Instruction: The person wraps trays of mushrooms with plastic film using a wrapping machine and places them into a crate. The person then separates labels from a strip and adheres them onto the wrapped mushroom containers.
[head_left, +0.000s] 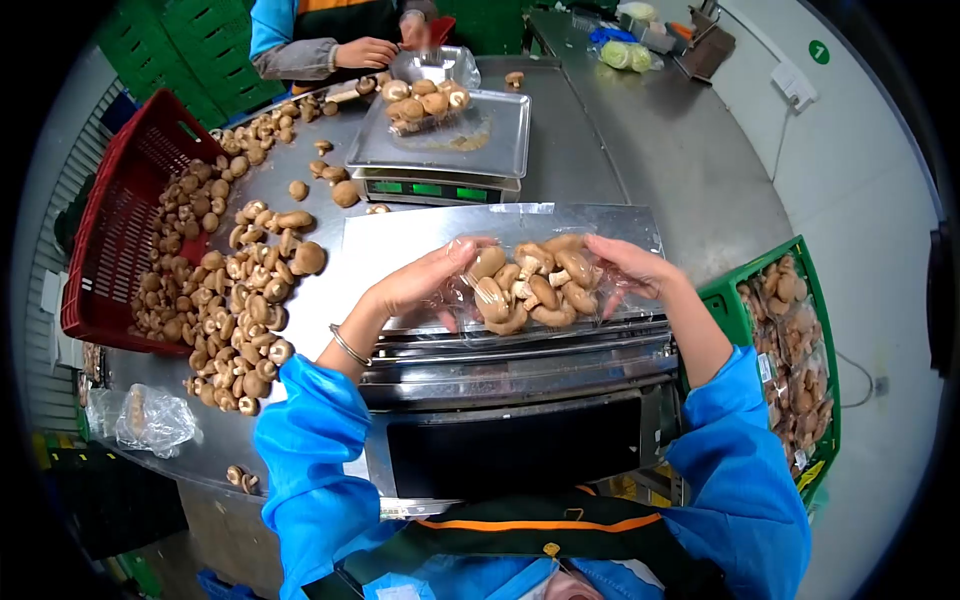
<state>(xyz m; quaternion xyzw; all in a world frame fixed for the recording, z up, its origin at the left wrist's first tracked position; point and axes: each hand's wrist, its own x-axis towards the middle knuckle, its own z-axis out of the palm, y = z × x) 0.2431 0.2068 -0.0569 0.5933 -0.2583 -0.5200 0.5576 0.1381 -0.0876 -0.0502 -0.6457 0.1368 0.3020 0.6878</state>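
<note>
the wrapped pack of mushrooms [535,285] lies between the left hand [632,270] and right hand [435,282], above the steel wrapping machine [520,365]. each grip is partly open, fingers curved round one end of the pack, touching its clear film.

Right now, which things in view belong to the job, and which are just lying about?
Job, apparently:
film-wrapped mushrooms, between left hand and right hand
loose mushrooms
red crate
scale

Likely lying about:
bagged greens
crumpled clear plastic
</note>
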